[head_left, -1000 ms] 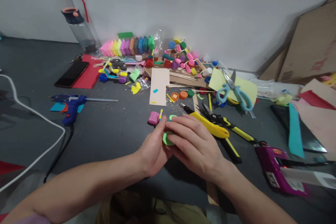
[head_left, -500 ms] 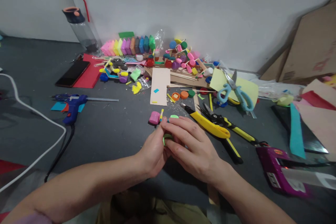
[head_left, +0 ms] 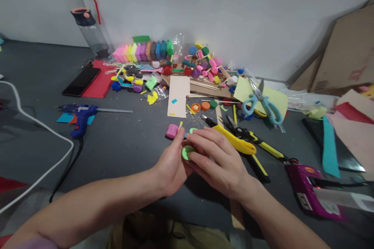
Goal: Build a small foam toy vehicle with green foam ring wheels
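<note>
Both my hands meet over the dark grey floor mat (head_left: pixel 122 144). My left hand (head_left: pixel 171 167) and my right hand (head_left: pixel 217 159) pinch a small round light-green clay disc (head_left: pixel 187 152) between their fingertips. The right hand's fingers lie over the top of the disc, and the left thumb presses its near side. Just beyond the fingers lie a pink clay lump (head_left: pixel 172 130), a short yellow stick (head_left: pixel 180 125) and another light-green piece (head_left: pixel 193 130).
A yellow utility knife (head_left: pixel 233 140) and black-and-yellow cutters (head_left: pixel 254 138) lie right of my hands. Blue scissors (head_left: pixel 261 101) rest on yellow paper. A blue glue gun (head_left: pixel 80 118), a phone (head_left: pixel 81 81), clay packs (head_left: pixel 144 50), a wooden board (head_left: pixel 177 95) and a purple device (head_left: pixel 309 188) surround them.
My fingers have shifted on the green disc: half a second ago it was nearly hidden edge-on, now its flat face shows again. The hands stay in the same spot.
</note>
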`<state>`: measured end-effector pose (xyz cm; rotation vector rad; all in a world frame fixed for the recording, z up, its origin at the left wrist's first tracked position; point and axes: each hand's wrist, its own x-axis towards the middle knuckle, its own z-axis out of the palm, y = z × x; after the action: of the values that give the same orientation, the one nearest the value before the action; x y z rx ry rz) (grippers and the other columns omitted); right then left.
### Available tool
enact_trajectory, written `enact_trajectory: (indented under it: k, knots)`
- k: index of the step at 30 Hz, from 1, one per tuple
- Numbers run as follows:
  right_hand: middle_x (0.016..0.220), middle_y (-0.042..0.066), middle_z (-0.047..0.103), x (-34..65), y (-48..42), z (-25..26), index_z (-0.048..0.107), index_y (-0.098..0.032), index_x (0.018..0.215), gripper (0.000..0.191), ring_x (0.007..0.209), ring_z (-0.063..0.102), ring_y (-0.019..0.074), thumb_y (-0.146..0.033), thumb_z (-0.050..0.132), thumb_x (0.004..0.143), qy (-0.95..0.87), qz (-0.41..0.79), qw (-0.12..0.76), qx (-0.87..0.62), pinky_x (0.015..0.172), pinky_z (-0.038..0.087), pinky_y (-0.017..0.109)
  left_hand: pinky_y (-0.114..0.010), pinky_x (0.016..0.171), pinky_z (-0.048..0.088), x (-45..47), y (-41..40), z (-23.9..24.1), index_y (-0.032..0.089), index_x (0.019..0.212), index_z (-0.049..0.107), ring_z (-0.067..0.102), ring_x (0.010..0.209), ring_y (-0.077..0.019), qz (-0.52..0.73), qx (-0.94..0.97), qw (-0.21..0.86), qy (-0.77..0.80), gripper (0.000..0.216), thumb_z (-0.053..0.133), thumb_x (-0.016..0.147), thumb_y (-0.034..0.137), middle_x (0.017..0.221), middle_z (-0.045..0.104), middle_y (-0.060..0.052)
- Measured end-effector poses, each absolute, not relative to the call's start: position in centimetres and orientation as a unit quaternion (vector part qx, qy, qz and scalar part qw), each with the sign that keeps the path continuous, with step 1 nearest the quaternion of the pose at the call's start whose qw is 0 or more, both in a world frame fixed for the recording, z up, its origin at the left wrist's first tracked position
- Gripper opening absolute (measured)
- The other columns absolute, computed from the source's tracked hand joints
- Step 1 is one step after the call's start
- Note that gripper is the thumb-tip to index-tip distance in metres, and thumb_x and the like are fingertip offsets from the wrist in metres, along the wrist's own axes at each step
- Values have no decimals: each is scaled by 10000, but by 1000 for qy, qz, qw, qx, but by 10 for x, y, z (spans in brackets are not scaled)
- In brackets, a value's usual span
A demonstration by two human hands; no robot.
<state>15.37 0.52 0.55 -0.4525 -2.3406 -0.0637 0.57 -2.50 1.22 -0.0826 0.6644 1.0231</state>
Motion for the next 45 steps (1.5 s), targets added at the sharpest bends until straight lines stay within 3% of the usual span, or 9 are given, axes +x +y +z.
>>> enact_trajectory:
  k: [8, 13, 18, 22, 26, 31, 37, 45]
  knots:
    - [1191, 91, 748, 152, -1, 5, 693, -185, 951, 128, 1221, 641, 259, -86, 661, 878, -905, -23, 369, -211, 1071, 556, 486, -206, 679, 506, 11, -31, 7, 134, 1035, 734, 650, 748, -121, 512, 16, 806, 296, 393, 503, 1009, 451, 877, 711, -59]
    - [1217, 50, 744, 151, -2, 6, 692, -232, 920, 139, 1225, 644, 262, -105, 645, 890, -907, -30, 359, -219, 1102, 541, 455, -194, 611, 486, 11, -30, 9, 135, 940, 734, 621, 651, -98, 506, -6, 800, 323, 393, 475, 1027, 417, 795, 693, -38]
    - [1180, 92, 752, 152, 1, 6, 686, -193, 978, 89, 1198, 657, 265, -181, 672, 891, -913, -10, 353, -205, 1098, 534, 490, -195, 561, 448, 11, -29, 8, 131, 900, 721, 574, 567, -91, 504, -16, 784, 362, 345, 531, 1006, 398, 683, 634, -2]
    - [1200, 105, 742, 155, 7, 9, 687, -203, 985, 103, 1169, 679, 287, -197, 682, 882, -918, -1, 351, -185, 1071, 559, 456, -206, 568, 428, 11, -28, 4, 134, 944, 706, 575, 609, -105, 491, -10, 792, 363, 346, 568, 978, 449, 715, 619, -3]
    - [1214, 97, 740, 158, 10, 12, 691, -206, 959, 105, 1183, 673, 292, -138, 664, 883, -926, -1, 338, -166, 1061, 558, 466, -226, 574, 429, 7, -26, 4, 136, 862, 688, 532, 582, -102, 472, 8, 813, 342, 396, 544, 980, 486, 696, 589, 6]
    - [1221, 77, 738, 159, 7, 11, 696, -208, 939, 132, 1200, 663, 261, -97, 656, 880, -917, 7, 357, -176, 1082, 544, 446, -255, 642, 489, 8, -28, 8, 153, 985, 716, 620, 692, -130, 451, 40, 819, 351, 399, 438, 1033, 435, 868, 701, -43]
    - [1204, 98, 744, 158, 5, 13, 678, -186, 924, 61, 1211, 645, 263, -135, 652, 904, -922, -13, 345, -175, 1087, 543, 470, -223, 648, 468, 12, -33, 3, 146, 855, 713, 587, 694, -116, 486, 69, 786, 376, 295, 804, 783, 417, 775, 676, -12]
    - [1211, 34, 738, 158, 4, 11, 664, -230, 914, 119, 1210, 660, 231, -123, 612, 917, -919, 16, 349, -181, 1114, 528, 418, -238, 629, 432, 13, -33, 5, 149, 825, 704, 561, 684, -127, 472, 126, 772, 406, 411, 827, 692, 518, 707, 631, 6]
